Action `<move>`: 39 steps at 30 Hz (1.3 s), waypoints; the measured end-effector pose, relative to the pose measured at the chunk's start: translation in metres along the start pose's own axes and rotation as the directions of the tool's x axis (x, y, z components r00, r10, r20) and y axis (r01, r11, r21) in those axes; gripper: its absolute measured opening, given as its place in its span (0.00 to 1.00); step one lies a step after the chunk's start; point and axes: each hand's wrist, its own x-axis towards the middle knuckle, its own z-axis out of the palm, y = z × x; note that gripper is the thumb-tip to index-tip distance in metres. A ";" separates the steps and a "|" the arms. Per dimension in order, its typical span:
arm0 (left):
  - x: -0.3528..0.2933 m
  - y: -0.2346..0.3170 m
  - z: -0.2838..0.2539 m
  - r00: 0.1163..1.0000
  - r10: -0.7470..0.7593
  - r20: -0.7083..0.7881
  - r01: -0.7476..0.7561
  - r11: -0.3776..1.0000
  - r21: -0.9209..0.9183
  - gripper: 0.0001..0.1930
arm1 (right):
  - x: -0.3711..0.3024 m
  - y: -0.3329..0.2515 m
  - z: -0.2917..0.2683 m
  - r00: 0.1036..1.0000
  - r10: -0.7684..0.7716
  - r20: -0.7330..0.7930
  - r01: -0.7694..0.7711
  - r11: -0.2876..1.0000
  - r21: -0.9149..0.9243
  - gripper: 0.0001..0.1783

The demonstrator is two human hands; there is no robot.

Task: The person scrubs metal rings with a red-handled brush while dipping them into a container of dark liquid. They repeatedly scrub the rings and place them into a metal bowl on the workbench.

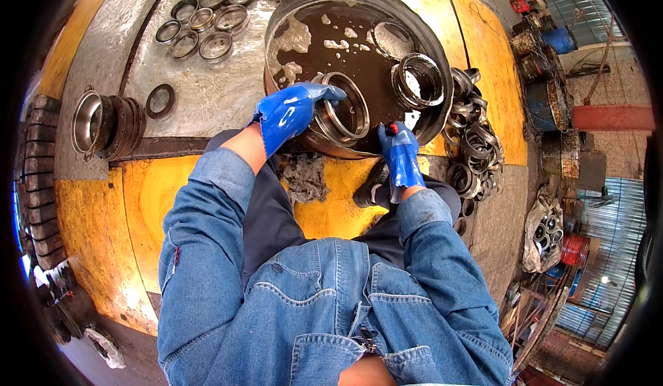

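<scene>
My left hand (293,115), in a wet blue rubber glove, grips a metal ring (362,109) by its left side. The ring is tilted over the near rim of a wide round tub (271,54) of dark liquid. At the tub's near right edge, my right hand (402,159), gloved the same way, is closed around an object with a red end (393,129). The rest of that object is hidden in the fist. Wet metal rings (418,82) stand stacked inside the tub on the right, with another round piece (394,39) behind them.
Several loose rings (215,45) lie on the metal sheet at the far left. A single dark ring (160,100) and a row of larger rings (124,127) sit nearer. Right of the tub is a heap of rings (476,144). A grey rag-like clump (304,179) lies between my legs.
</scene>
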 end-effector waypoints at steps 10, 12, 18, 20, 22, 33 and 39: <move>0.000 -0.009 0.002 0.997 -0.073 -0.021 0.072 0.997 -0.033 0.27 | 0.002 -0.001 -0.001 0.998 0.025 0.051 -0.024 0.999 -0.027 0.21; 0.003 -0.018 0.003 0.994 -0.107 -0.014 0.106 0.993 -0.049 0.27 | 0.003 0.001 0.001 0.997 0.039 0.060 -0.037 0.999 -0.031 0.21; 0.004 -0.013 0.004 0.990 -0.140 -0.017 0.139 0.989 -0.053 0.27 | 0.001 0.002 0.001 0.999 0.031 0.044 -0.030 0.999 -0.012 0.21; 0.002 -0.008 0.004 0.989 -0.144 -0.017 0.142 0.987 -0.080 0.27 | 0.000 -0.001 -0.001 0.998 0.041 0.047 -0.040 0.999 -0.006 0.21; 0.000 -0.004 0.003 0.994 -0.109 -0.023 0.107 0.992 -0.059 0.28 | 0.001 -0.002 -0.003 0.998 0.044 0.052 -0.043 0.999 -0.013 0.21; 0.000 -0.005 0.002 1.000 -0.012 -0.006 0.012 1.000 0.004 0.27 | 0.001 -0.003 -0.006 0.997 0.038 0.063 -0.037 0.999 -0.014 0.21; 0.001 0.004 0.002 0.987 -0.159 0.030 0.162 0.963 -0.215 0.23 | 0.001 -0.005 -0.007 0.995 0.054 0.086 -0.049 0.997 -0.063 0.24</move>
